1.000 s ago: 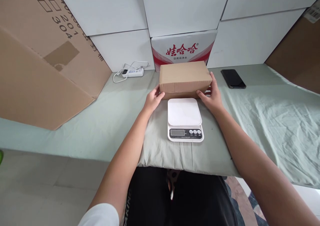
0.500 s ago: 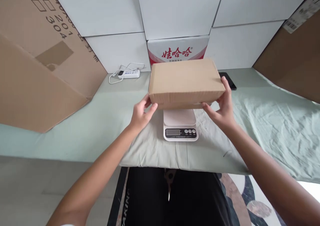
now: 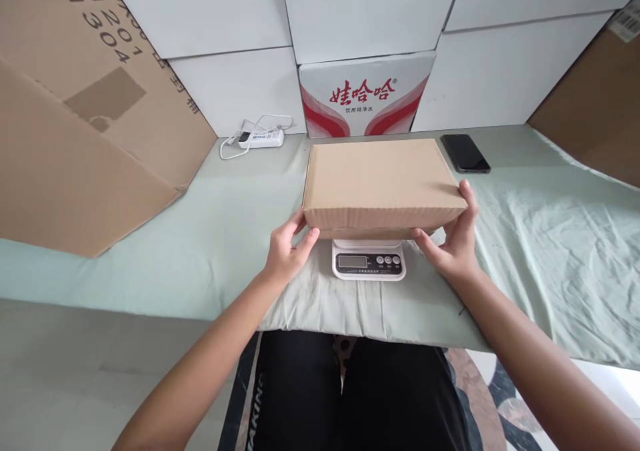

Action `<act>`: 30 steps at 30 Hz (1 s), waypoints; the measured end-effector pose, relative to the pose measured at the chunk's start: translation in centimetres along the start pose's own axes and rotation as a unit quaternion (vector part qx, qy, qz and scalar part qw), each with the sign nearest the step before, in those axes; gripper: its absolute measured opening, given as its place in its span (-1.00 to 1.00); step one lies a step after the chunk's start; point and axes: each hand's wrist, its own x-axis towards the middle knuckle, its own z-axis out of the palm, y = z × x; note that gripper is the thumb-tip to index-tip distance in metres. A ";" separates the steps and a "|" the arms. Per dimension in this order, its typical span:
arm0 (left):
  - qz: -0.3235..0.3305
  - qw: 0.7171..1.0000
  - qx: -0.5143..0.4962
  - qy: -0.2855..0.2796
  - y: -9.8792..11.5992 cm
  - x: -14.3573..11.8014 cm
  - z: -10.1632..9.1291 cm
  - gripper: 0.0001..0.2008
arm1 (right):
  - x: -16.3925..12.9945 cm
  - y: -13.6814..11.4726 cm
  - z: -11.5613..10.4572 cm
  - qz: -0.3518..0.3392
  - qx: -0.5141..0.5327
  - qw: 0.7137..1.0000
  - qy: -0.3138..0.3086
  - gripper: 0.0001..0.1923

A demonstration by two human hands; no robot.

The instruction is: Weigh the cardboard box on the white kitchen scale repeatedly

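Between my two hands is a closed brown cardboard box (image 3: 383,178), held level over a white kitchen scale (image 3: 370,272). My left hand (image 3: 290,248) grips the box's near left corner, thumb on the front face. At the right end, my right hand (image 3: 455,234) has its thumb under the front edge and its fingers on the side. The box covers most of the scale's platform; the display and buttons show in front of it. I cannot tell whether the box touches the platform.
Behind stands a white and red carton (image 3: 367,98) among white panels. A black phone (image 3: 465,153) lies back right, a white power strip with a cable (image 3: 261,138) back left. Large cardboard sheets (image 3: 100,144) flank the green cloth (image 3: 200,251) on the table.
Both hands have brought the box down and nearer to me, over the scale. The red and white carton and the phone behind it now show more fully. The view has shifted slightly.
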 end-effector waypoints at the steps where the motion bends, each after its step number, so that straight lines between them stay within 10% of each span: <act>1: -0.001 1.000 0.001 0.001 0.0 0.0 0.0 -0.39 | 0.0 -0.1 0.0 0.002 -0.004 1.000 -0.002 0.09; 19: 0.044 0.999 -0.004 0.023 -0.8 0.1 0.1 -0.46 | 0.1 2.5 0.3 -0.009 0.066 0.998 0.011 0.36; 30: -0.026 0.985 -0.168 0.022 -1.8 1.0 -0.2 -0.16 | 1.2 0.7 -0.4 0.033 0.151 0.987 0.037 -0.09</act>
